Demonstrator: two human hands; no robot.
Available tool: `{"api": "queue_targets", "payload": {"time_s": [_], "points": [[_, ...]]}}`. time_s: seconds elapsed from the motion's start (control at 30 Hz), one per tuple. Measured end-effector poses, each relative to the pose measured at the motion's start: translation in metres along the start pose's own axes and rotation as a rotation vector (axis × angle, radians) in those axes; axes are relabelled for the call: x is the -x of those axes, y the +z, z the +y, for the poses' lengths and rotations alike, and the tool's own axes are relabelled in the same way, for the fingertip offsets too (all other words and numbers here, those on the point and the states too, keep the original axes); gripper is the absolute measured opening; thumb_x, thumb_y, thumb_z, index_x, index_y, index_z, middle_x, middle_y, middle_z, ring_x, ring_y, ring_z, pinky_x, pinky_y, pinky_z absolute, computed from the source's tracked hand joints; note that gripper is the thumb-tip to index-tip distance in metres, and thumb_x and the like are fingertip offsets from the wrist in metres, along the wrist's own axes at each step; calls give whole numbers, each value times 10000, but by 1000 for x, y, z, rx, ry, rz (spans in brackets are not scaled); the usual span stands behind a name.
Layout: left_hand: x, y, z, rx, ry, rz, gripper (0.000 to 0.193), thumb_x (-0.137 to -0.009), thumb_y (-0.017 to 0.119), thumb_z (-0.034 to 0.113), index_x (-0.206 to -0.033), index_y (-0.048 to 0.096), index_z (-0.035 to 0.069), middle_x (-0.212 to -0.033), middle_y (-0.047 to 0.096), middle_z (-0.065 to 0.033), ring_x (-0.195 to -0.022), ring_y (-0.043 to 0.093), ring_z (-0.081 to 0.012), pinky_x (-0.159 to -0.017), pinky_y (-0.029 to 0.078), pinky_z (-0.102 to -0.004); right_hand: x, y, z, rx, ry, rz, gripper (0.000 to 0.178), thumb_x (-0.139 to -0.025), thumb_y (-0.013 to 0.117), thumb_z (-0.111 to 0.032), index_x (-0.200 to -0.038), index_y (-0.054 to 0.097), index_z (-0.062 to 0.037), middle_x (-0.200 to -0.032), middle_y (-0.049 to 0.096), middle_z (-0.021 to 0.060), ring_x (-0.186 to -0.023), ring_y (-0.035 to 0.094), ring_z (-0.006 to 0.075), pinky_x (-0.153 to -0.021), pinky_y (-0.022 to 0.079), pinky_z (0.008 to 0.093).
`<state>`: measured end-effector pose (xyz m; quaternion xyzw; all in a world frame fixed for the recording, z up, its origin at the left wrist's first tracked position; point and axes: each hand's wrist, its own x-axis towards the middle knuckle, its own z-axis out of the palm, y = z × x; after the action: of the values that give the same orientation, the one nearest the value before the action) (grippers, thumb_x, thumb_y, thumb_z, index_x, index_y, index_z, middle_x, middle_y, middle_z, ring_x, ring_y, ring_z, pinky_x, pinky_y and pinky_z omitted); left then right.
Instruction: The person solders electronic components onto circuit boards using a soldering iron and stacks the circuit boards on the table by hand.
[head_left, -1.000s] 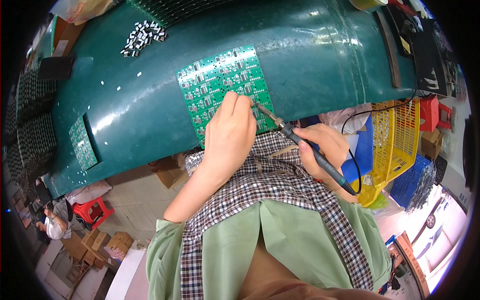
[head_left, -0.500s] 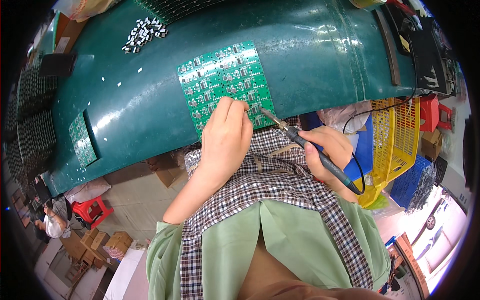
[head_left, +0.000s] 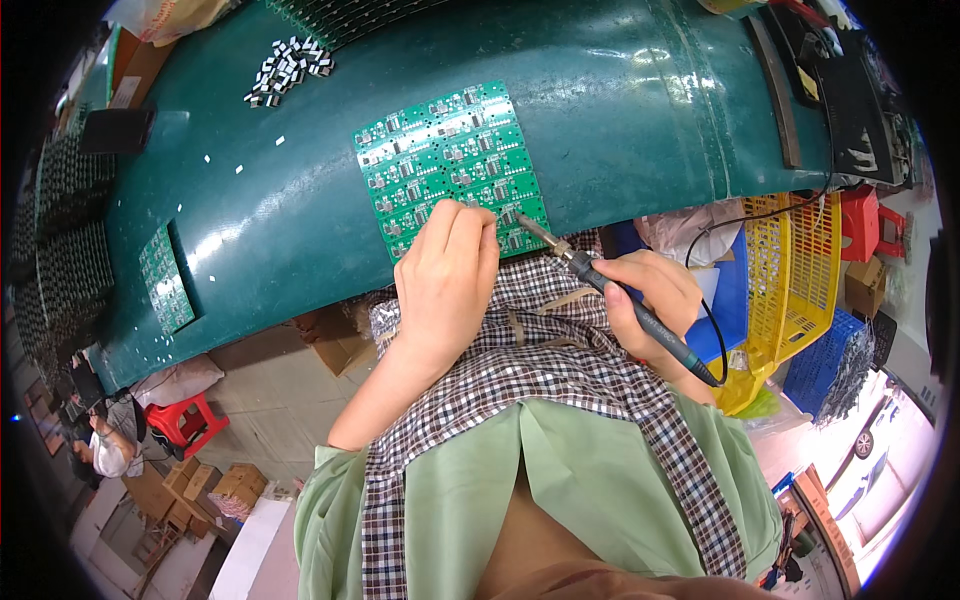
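A green panel of circuit boards [head_left: 480, 150], covered with small chips and parts, lies at the table's near edge. My right hand [head_left: 655, 300] grips a soldering iron [head_left: 640, 318] with a dark handle and a black cord. Its metal tip slants left and meets the panel's lower right part, or hovers just over it. Over the panel's lower middle, my left hand [head_left: 450, 270] is closed in a pinch, its fingertips just left of the iron's tip. Whatever it pinches is too small or hidden to name.
On the green table [head_left: 620, 120], a heap of small black-and-white parts [head_left: 288, 70] lies at the far left. A smaller board panel [head_left: 165, 280] and scattered white bits lie left. Racks of boards [head_left: 70, 200] line the left side. Yellow baskets [head_left: 805, 270] and a blue bin [head_left: 730, 300] stand right.
My left hand has shifted very slightly left and down, its fingers a little farther from the iron's tip. The iron has hardly moved.
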<state>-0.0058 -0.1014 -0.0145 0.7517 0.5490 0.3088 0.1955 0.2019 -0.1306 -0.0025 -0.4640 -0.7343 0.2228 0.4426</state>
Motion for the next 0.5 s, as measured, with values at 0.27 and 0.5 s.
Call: {"api": "queue_targets", "payload": {"time_s": [0.27,0.5], "points": [[1,2,1,-24,-2,-17,98,-793,628,17,-858,559,44,-823,542,-82,-688,604,-264,-574,492,-373,-1,0,1,-3,-55,-13,185,-677,660,-24,-857,676,14,-694,645,112,-545,617,212,-482,473,280],[2,5,5,-33,10,-77,92,-806,614,26,-874,555,40,-820,510,-97,-692,584,-279,-561,482,-386,3,1,-1,-8,-57,-12,198,-671,661,-27,-865,679,11,-690,641,112,-548,618,214,-484,475,283]]}}
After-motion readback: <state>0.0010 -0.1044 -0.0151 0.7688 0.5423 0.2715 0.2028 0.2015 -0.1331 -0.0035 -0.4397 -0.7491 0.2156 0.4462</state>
